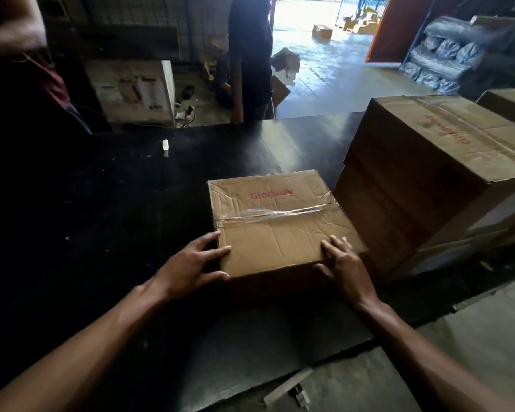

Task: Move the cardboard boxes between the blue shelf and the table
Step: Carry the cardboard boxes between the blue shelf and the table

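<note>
Fingers (pixel 220 248) of the left hand (pixel 191 263) wrap the near-left corner of the small cardboard box (pixel 277 224), thumb low on the front face; right hand (pixel 344 263) clasps the near-right corner, fingers flat on the lid. Both hands gripping the box, not clenched.

Head view: box sits on the dark table (pixel 116 218), just beside a taller stack of larger boxes (pixel 440 173) to its right. Blue shelf (pixel 411 52) stands well apart, far right.

Handling, as judged: rigid corrugated board, creased and dented, so moderately stiff; weight uncertain. Clear tape across the lid seam is glossy and slick; grip bare cardboard at opposite lower corners. Matte brown faces, red lettering, squarish shape.
</note>
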A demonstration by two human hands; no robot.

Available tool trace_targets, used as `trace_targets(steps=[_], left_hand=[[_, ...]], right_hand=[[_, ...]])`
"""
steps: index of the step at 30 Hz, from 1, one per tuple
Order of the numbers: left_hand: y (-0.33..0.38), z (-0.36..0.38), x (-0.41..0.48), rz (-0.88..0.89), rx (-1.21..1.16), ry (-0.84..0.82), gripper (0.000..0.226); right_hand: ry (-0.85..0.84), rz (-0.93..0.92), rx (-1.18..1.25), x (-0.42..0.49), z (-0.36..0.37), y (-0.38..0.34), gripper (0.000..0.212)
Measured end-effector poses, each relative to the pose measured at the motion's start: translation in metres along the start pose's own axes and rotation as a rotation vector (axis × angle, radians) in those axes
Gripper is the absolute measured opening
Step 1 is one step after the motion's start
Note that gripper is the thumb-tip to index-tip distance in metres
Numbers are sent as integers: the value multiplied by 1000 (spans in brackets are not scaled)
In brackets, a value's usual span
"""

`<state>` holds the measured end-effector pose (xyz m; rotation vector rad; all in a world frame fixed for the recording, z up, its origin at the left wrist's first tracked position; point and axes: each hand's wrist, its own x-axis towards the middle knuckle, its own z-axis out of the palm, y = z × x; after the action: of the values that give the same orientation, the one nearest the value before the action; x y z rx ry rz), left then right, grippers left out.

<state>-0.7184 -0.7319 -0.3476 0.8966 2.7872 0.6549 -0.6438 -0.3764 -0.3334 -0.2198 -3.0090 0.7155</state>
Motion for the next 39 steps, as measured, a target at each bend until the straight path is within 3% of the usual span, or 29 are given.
trace_targets(steps=[3,9,12,16,20,24,27,30,33,35,38,39], left_hand=[[-10,-13,21,40,1,-229,89],[9,9,12,48,128,-87,90],[31,16,6,61,176,-95,79],[23,-7,17,155,229,-141,62],[-12,-20,44,18,286,-136,71],[-17,-6,55,-39,97,35,79],[6,16,51,-51,195,152,79],[41,36,47,-100,325,230,76],[55,28,48,-29,319,302,65],[41,9,52,-23,243,239,68],[7,-13,56,-163,182,53,100],[-1,-14,55,-214,149,15,99]], right_hand=[[0,-51,13,-4,10,-6,63],[73,13,22,4,9,-8,59],[124,120,76,9,12,-10,60],[68,163,199,8,14,-14,73],[30,111,192,-11,20,-26,90],[-7,86,257,-30,28,-36,110],[-20,59,272,-40,33,-42,120],[-26,41,221,-40,35,-42,117],[-20,23,151,-34,31,-33,103],[-31,4,137,-33,27,-28,98],[-39,-9,140,-34,24,-24,96],[-43,-10,140,-34,25,-24,96]])
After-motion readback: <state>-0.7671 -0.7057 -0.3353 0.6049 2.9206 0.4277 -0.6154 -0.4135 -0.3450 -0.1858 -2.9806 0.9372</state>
